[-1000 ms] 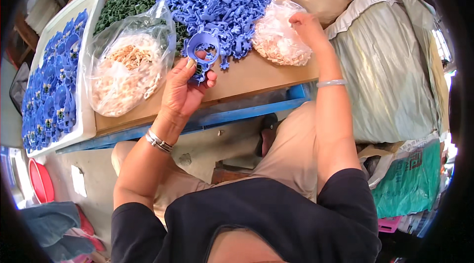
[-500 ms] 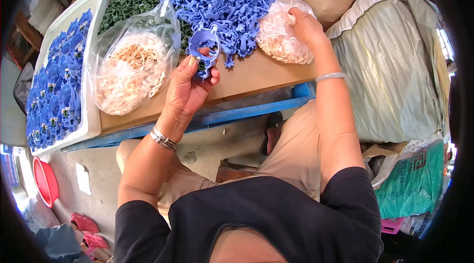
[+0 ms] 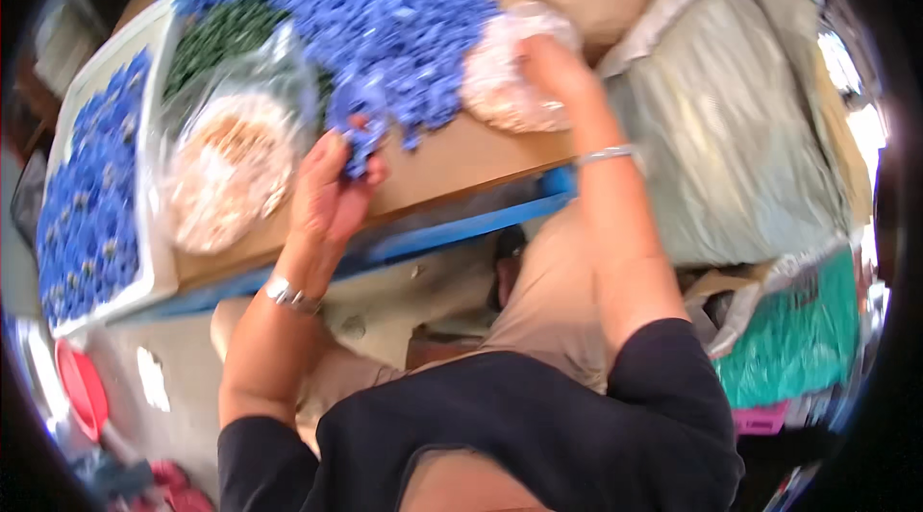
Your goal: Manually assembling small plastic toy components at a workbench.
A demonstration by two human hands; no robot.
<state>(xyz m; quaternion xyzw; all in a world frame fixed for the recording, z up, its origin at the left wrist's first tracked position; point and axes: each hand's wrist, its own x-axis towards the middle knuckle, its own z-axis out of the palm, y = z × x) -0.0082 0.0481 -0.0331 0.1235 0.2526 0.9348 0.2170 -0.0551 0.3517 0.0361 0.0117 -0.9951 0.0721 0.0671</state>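
Blur softens the whole picture. My left hand is closed around a blue plastic part, held up over the table's near edge, just in front of the pile of blue plastic pieces. To the right, my right hand reaches into or onto a clear bag of small pale pieces; its fingertips are hidden and smeared. A second clear bag of pale, beige pieces sits left of my left hand. Behind that bag lies a heap of small dark green pieces.
A white tray filled with rows of blue parts stands at the table's left end. Large sacks crowd the right side, with a green bag lower down. A red basin rests on the floor at left.
The view has shifted, so the table things sit further left in it. The blue part has tilted in my left hand, its ring no longer facing me. My right hand stays at the right bag.
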